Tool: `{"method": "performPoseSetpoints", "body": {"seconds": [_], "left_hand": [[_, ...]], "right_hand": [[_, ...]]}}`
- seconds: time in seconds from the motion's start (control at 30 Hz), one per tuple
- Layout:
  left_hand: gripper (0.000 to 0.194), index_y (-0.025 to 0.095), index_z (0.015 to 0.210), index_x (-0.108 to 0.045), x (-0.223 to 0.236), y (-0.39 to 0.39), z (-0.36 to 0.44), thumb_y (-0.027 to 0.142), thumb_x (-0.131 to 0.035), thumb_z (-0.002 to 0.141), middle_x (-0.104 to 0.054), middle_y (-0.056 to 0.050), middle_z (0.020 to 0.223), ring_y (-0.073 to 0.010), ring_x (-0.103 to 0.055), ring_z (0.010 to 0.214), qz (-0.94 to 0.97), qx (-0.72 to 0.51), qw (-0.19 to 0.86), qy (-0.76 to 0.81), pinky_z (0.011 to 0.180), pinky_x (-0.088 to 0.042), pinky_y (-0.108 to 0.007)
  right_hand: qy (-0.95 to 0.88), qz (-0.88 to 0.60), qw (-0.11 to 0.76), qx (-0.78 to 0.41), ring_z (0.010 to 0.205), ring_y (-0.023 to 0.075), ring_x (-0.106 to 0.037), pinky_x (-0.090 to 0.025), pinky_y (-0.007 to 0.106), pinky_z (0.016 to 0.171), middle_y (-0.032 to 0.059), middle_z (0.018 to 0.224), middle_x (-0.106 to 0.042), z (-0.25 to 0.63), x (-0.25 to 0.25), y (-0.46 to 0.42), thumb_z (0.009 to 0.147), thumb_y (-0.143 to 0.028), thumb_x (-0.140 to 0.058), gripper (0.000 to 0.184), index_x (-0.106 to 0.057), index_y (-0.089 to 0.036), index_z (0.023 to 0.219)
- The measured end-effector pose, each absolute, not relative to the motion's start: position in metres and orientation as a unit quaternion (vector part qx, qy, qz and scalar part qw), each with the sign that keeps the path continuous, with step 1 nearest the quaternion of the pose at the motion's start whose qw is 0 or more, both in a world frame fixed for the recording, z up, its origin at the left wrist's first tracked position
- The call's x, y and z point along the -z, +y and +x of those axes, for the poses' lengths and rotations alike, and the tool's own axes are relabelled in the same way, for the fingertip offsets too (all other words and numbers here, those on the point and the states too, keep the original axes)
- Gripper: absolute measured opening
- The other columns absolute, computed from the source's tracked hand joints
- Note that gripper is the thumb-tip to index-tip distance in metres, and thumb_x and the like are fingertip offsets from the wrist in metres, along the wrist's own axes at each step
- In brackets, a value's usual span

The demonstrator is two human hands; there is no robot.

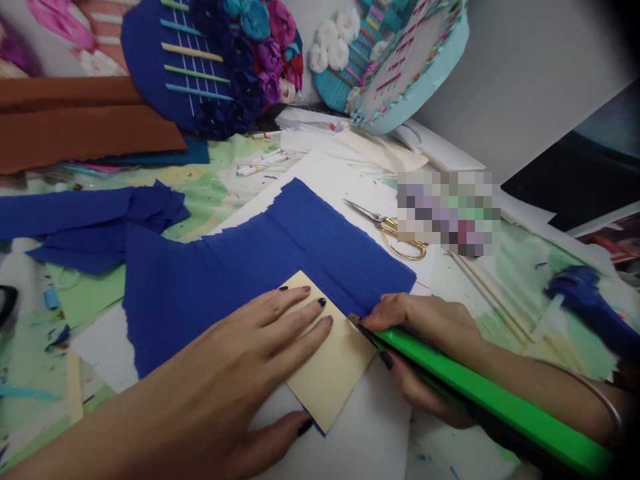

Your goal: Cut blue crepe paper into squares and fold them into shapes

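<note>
A pale yellow card (345, 360) lies over a sheet of deep blue crepe paper (220, 287). A sliver of blue shows under the card's lower corner. My left hand (250, 353) rests flat on the card with its fingers spread, the thumb near its lower edge. My right hand (430, 340) is closed around a long green and black tool, which looks like a utility knife (480, 383). Its tip meets the card's right edge, but the blade itself is hard to make out. White paper (360, 420) lies underneath.
Gold-handled scissors (395, 230) lie behind the blue sheet, beside a blurred-out patch. Folded blue strips (90, 217) and brown paper (85, 127) are at left. Decorated round pieces (195, 67) stand at the back. A dark blue tool (595, 300) and a thin stick (493, 297) lie right.
</note>
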State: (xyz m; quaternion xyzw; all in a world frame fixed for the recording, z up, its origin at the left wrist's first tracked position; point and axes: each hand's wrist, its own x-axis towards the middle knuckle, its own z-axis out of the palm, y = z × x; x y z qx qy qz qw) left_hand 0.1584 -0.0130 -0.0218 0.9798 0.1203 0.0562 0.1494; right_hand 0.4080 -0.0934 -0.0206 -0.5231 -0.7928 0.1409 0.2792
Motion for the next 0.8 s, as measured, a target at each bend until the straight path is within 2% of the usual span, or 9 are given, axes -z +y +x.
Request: {"method": "performPoseSetpoints", "body": {"seconds": [0.3, 0.63, 0.8], "left_hand": [[0.073, 0.023, 0.146, -0.024, 0.0194, -0.0123, 0.1619, 0.035, -0.056, 0.082, -0.037, -0.008, 0.148, -0.0308, -0.030, 0.137, 0.979, -0.050, 0.158, 0.122, 0.113, -0.028, -0.051], [0.071, 0.024, 0.146, -0.025, 0.0223, -0.0118, 0.1608, 0.036, -0.056, 0.083, -0.034, -0.007, 0.149, -0.0314, -0.029, 0.137, 0.979, -0.054, 0.156, 0.122, 0.113, -0.027, -0.051], [0.072, 0.024, 0.147, -0.024, 0.0217, -0.0124, 0.1610, 0.037, -0.055, 0.084, -0.033, -0.007, 0.150, -0.0308, -0.027, 0.138, 0.981, -0.046, 0.145, 0.122, 0.113, -0.028, -0.051]], "right_hand": [[-0.794, -0.519, 0.288, -0.135, 0.063, 0.0117, -0.060, -0.044, 0.022, 0.055, -0.0020, 0.078, -0.065, 0.4076, 0.0179, -0.0938, 0.065, -0.009, -0.052, 0.035, -0.052, -0.023, 0.097], [-0.781, -0.537, 0.284, -0.149, 0.072, 0.0140, -0.064, -0.045, 0.023, 0.057, -0.0020, 0.083, -0.066, 0.4086, 0.0258, -0.0992, 0.066, -0.008, -0.053, 0.038, -0.052, -0.025, 0.100], [-0.786, -0.523, 0.289, -0.157, 0.068, 0.0135, -0.063, -0.045, 0.024, 0.056, -0.0011, 0.084, -0.066, 0.4112, 0.0213, -0.1009, 0.063, -0.007, -0.050, 0.041, -0.050, -0.024, 0.100]]}}
